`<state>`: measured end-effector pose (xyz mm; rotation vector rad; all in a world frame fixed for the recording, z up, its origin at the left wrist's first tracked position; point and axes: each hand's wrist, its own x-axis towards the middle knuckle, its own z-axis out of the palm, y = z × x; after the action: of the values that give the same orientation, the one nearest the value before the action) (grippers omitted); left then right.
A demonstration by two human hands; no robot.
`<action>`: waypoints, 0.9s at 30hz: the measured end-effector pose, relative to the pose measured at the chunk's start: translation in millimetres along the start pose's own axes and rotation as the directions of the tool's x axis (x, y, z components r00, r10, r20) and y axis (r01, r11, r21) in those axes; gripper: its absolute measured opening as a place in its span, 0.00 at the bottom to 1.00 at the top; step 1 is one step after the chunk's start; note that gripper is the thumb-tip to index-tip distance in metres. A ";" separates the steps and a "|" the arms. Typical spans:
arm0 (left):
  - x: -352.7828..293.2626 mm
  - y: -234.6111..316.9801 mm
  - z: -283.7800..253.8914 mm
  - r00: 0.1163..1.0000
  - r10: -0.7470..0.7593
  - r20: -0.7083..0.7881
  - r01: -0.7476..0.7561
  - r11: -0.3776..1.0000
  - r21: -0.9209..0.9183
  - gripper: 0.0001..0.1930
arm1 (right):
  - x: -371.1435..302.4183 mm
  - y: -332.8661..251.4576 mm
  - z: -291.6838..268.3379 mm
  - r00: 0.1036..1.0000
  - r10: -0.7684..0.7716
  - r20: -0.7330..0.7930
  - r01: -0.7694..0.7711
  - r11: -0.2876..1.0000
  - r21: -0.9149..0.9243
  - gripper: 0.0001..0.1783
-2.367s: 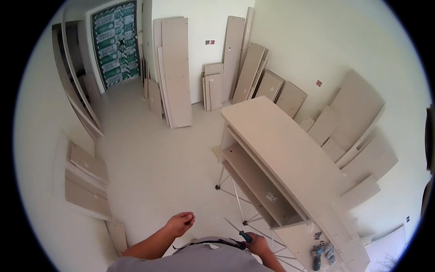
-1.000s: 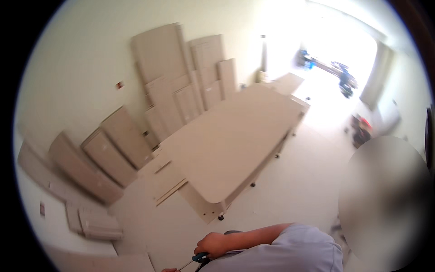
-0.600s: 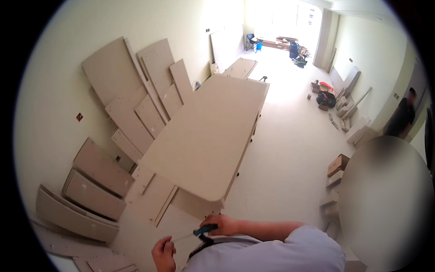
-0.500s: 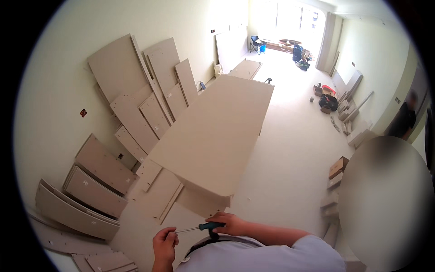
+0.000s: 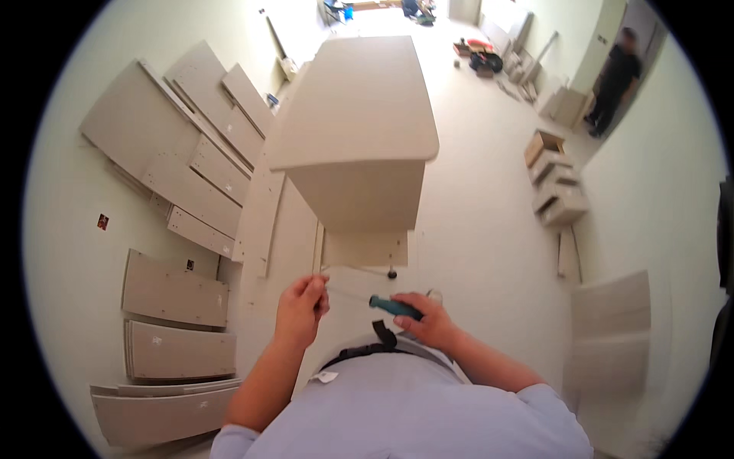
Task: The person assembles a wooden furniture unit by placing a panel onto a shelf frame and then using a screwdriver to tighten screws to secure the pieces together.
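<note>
My right hand [image 5: 430,321] is wrapped around the teal handle of a screwdriver [image 5: 394,307], held level in front of my waist. Its thin shaft points left, blurred, to the fingertips of my left hand [image 5: 303,306], which are pinched together at the tip. Whether a small screw is also between them is hidden. Just beyond my hands stands a large beige cabinet body [image 5: 359,107] with a rounded front edge on its top. A small black knob-like thing [image 5: 392,273] is low at the cabinet's near end.
Beige boards lean on the left wall, a tall panel [image 5: 138,115] and a lower stack [image 5: 180,348] among them. Cardboard boxes [image 5: 562,191] stand along the right side. Far right, a person in dark clothes [image 5: 614,80] stands in a doorway. Tools and bags [image 5: 482,60] lie farther back.
My view has tipped down and turned, so the cabinet appears higher and more upright. Both hands have come forward from my waist, still with the screwdriver between them.
</note>
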<state>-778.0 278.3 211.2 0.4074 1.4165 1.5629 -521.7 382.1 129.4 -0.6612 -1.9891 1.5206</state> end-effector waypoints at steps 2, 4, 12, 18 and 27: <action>6.2 1.1 4.0 0.992 -0.037 0.119 0.052 0.990 -0.130 0.14 | -14.8 -13.6 7.1 0.997 0.030 -0.073 -0.031 0.999 -0.013 0.25; 11.7 6.5 11.0 0.961 -0.034 0.273 0.101 0.966 -0.236 0.14 | -32.2 -32.4 17.5 0.985 -0.013 -0.170 0.008 1.000 -0.029 0.28; 39.2 22.0 57.8 0.799 -0.077 0.596 0.194 0.972 -0.135 0.17 | -60.7 -44.3 25.0 0.870 -0.216 -0.444 0.141 0.970 -0.196 0.28; 48.2 12.7 42.5 0.784 -0.177 0.595 0.061 0.976 0.209 0.12 | -55.1 -39.6 5.7 0.809 -0.183 -0.558 0.129 0.982 -0.136 0.26; 153.6 138.1 10.8 0.880 0.372 0.294 -0.472 0.748 0.466 0.03 | -39.5 22.1 -14.5 0.772 -0.092 -0.629 0.020 0.992 -0.121 0.29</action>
<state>-902.5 425.4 286.5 1.2574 1.6742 1.4024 -481.7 371.1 106.1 -0.9968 -1.5437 0.9647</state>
